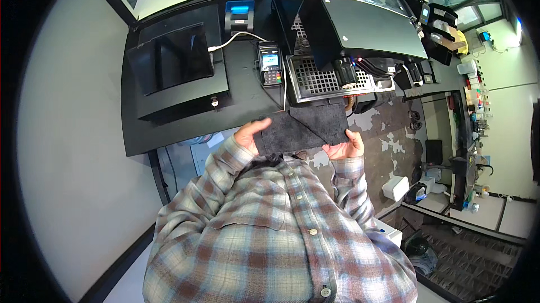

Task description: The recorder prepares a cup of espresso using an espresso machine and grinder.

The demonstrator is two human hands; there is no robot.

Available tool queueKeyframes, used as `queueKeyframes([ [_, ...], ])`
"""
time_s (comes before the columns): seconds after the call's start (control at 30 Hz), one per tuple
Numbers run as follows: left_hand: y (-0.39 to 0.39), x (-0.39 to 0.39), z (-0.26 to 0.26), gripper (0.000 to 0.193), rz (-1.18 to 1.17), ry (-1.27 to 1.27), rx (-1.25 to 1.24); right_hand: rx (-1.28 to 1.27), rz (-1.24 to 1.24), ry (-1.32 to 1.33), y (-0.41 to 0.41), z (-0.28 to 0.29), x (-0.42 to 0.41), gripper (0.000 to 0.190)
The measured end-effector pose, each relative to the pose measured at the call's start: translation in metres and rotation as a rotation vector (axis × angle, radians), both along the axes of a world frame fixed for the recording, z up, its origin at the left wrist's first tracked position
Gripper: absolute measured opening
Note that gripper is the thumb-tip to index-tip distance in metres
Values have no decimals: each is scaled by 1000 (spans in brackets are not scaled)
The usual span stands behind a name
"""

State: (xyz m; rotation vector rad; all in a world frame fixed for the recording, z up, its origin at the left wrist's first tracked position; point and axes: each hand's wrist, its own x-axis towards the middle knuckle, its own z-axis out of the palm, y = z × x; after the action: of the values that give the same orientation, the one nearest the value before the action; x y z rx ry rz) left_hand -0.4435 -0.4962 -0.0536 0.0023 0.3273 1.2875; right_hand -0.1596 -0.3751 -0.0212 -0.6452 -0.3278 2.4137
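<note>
A folded dark grey cloth [312, 128] is stretched between my two hands, in front of the chest and near the counter's edge. My left hand [252, 134] grips its left end, thumb on top. At its right end my right hand [348, 144] holds the lower corner between thumb and fingers. A loose flap lies diagonally across the cloth's upper face. Just beyond it stands an espresso machine [371, 28] with a square-holed metal drip tray [314, 77]. A card payment terminal [270, 64] lies left of the tray.
On the black counter [244, 100] are a black touchscreen [173, 58] on a cash drawer [185, 104] and a small receipt printer [239, 16]. White cables run past the terminal. At the right are a worn floor [392, 134], a white bin [395, 188] and a cluttered back counter.
</note>
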Motion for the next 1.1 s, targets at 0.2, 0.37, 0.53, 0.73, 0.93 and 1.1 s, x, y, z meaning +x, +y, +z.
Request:
queueKeyframes([
  [0.2, 4, 9, 79, 43, -72, 434, 114, 175, -106, -120, -5, -66, -5, 47],
  [0.37, 8, 14, 126, 44, -274, 852, 270, -69, 37, 41, -24, -61, -48, 59],
  [0.53, -6, -17, 158, 48, -256, 678, 78, -237, 234, 497, -35, -57, -63, 100],
  [0.73, -23, -51, 143, 49, -115, 741, -64, -32, -166, -30, -17, -57, -36, 35],
  [0.93, -26, -40, 85, 38, -26, 563, -244, 541, -192, -752, -8, -46, -26, 20],
  [1.1, -17, -4, 56, 36, 41, 348, -249, 1136, -163, -1066, -47, 25, -75, 38],
])
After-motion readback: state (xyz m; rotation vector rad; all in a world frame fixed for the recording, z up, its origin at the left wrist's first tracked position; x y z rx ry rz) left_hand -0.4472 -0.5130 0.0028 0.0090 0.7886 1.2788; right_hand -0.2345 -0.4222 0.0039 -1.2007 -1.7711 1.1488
